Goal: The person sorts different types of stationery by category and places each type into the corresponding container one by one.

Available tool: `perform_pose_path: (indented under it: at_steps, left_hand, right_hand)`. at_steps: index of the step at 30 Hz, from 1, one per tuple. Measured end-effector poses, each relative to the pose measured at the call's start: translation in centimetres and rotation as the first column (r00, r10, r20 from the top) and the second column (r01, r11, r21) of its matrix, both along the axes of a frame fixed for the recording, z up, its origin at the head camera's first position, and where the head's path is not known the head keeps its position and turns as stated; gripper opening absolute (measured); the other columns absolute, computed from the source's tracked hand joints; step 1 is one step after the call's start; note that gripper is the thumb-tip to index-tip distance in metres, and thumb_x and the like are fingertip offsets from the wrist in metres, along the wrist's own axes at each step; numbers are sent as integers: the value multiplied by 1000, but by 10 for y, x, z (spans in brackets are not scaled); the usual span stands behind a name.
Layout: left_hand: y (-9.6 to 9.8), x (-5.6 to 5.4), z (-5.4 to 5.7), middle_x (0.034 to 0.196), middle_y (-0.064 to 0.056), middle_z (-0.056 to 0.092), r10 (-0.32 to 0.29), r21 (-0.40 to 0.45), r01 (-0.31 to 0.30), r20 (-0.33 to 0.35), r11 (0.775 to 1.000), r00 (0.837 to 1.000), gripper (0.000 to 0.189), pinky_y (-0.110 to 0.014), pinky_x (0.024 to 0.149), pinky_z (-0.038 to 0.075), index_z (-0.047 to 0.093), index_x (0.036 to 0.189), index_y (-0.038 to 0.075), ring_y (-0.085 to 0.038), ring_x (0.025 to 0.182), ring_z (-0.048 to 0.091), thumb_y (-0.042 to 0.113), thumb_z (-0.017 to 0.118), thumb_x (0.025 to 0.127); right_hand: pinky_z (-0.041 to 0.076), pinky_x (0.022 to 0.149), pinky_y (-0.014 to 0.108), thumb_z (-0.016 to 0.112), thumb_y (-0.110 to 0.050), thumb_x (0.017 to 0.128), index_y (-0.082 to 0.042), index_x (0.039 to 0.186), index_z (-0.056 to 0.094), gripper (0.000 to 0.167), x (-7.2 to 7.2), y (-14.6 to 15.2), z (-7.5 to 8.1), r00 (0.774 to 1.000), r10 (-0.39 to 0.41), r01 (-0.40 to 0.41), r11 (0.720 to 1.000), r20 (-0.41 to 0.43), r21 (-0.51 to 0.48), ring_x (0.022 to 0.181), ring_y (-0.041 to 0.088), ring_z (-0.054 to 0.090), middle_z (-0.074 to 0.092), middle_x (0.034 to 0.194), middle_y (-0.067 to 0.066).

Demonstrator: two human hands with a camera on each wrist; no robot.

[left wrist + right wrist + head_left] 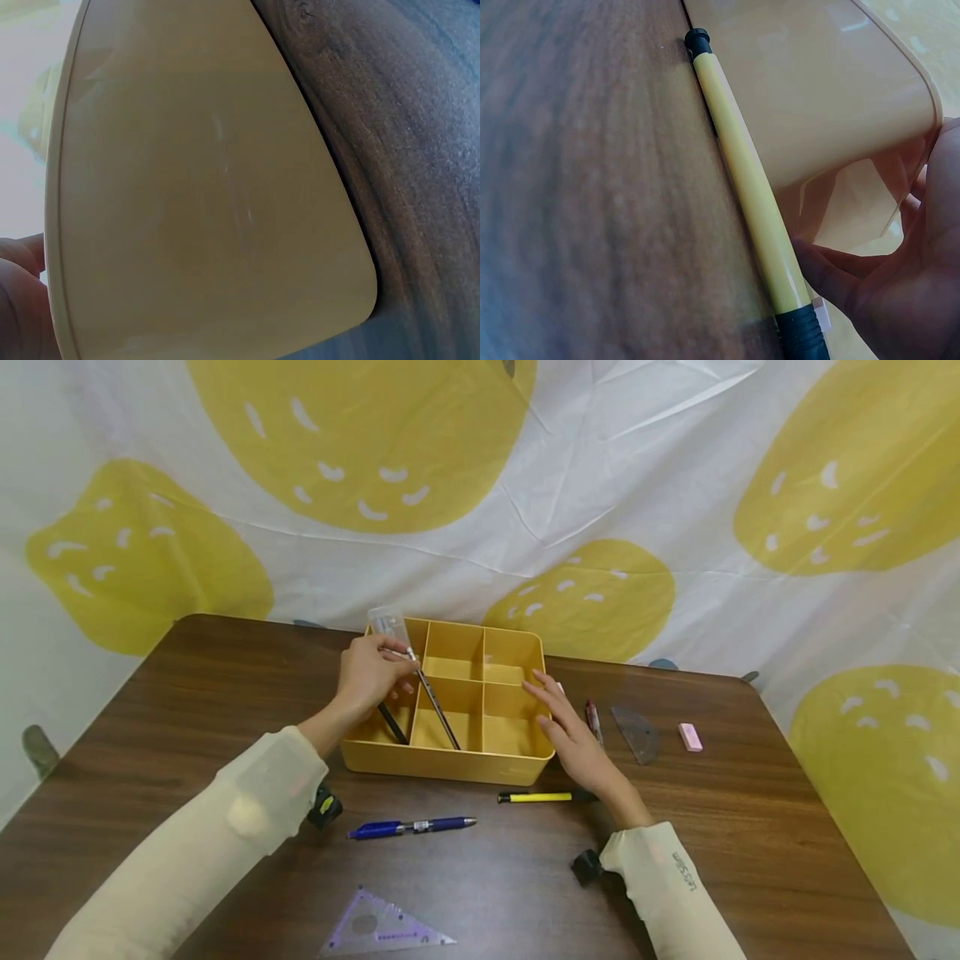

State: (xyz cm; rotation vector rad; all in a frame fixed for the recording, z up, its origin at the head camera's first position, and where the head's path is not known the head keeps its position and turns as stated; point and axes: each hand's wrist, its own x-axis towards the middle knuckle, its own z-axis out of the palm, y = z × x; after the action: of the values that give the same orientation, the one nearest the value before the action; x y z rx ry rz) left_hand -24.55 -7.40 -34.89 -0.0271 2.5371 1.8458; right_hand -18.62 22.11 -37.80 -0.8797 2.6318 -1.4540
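A yellow divided organizer box (pixel 450 766) stands on the table. Over its left side, my left hand (pixel 369 675) pinches a slim dark pencil (pixel 438 706), which slants down to the front middle compartment. A black pen (pixel 392 724) leans in the front left compartment below that hand. Behind the fingers, a clear plastic piece (pixel 386 620) sticks up at the back left corner. My right hand (pixel 577 743) rests at the box's right rim with its fingers extended over the edge. In the left wrist view the box's outer wall (pixel 195 165) hides most of the left hand.
Before the box lie a yellow and black pen (pixel 543 797), a blue pen (pixel 412 827) and a clear set square (pixel 386 927). To the right are a red pen (pixel 593 720), a clear protractor-like piece (pixel 637 735) and a pink eraser (pixel 690 737). A lemon-print cloth (pixel 585 510) hangs behind.
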Motion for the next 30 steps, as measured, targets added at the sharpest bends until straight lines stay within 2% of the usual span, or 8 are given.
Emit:
perform_pose_path:
  at_steps: [14, 18, 25, 30]
  left_hand:
    - [-3, 5, 2, 93, -18, 69, 2, 25, -2, 5, 1000, 1000, 31, -38, 55, 54, 62, 114, -2, -26, 65, 67, 10, 71, 86]
    - [-5, 7, 3, 95, -18, 68, -2, 42, 3, -3, 999, 1000, 32, -39, 56, 55, 61, 115, -1, -32, 72, 68, 11, 71, 87]
    - [-11, 17, 2, 96, -20, 66, -7, 80, 9, -17, 997, 1000, 34, -38, 56, 55, 59, 115, -4, -25, 65, 67, 9, 71, 86]
    - [-19, 26, 0, 95, -20, 66, -21, 89, 25, -46, 996, 999, 37, -34, 56, 54, 58, 117, -6, -31, 70, 67, 11, 71, 86]
  right_hand:
    - [1, 109, 58, 33, -5, 103, 0, 147, 31, 44, -1, -1, 0, 1000, 1, -1, 1000, -6, 3, 143, 28, -6, 10, 157, 19]
    - [1, 109, 58, 33, -5, 103, 0, 147, 31, 44, -2, -1, 0, 1000, 1, -1, 1000, -4, 3, 143, 28, -6, 10, 157, 19]
    - [-2, 109, 59, 33, -4, 103, 3, 146, 30, 44, -1, -3, 0, 1000, 7, -7, 1000, 1, 0, 143, 28, -9, 9, 157, 19]
    - [-2, 109, 59, 34, -3, 103, 3, 146, 30, 44, -2, -2, 0, 1000, 7, -7, 1000, -2, 0, 143, 29, -8, 9, 156, 20]
